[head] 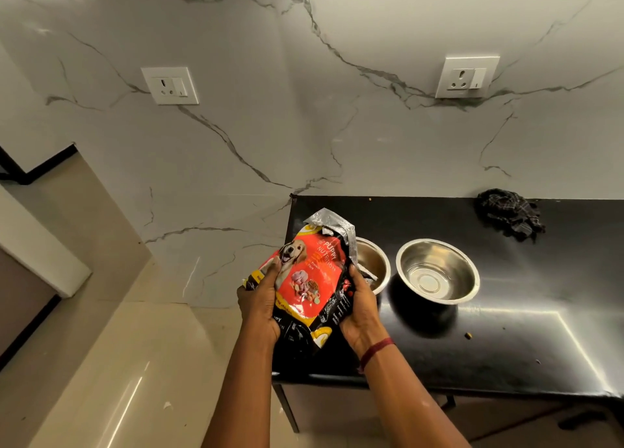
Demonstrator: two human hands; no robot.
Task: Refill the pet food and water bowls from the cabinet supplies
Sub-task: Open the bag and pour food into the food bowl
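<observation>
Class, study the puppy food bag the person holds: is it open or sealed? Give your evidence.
Open: the puppy food bag has a torn top, its silver lining flaring out near the left bowl.

Torn-open red-and-black puppy food bag (304, 279), top toward one steel bowl (373, 262), empty second bowl (437, 272) just beside.

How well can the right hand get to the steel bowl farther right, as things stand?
Probably not yet: the right hand grips the puppy food bag, as does the left hand. Nothing stands between it and the right steel bowl, so it need only let go first.
</observation>
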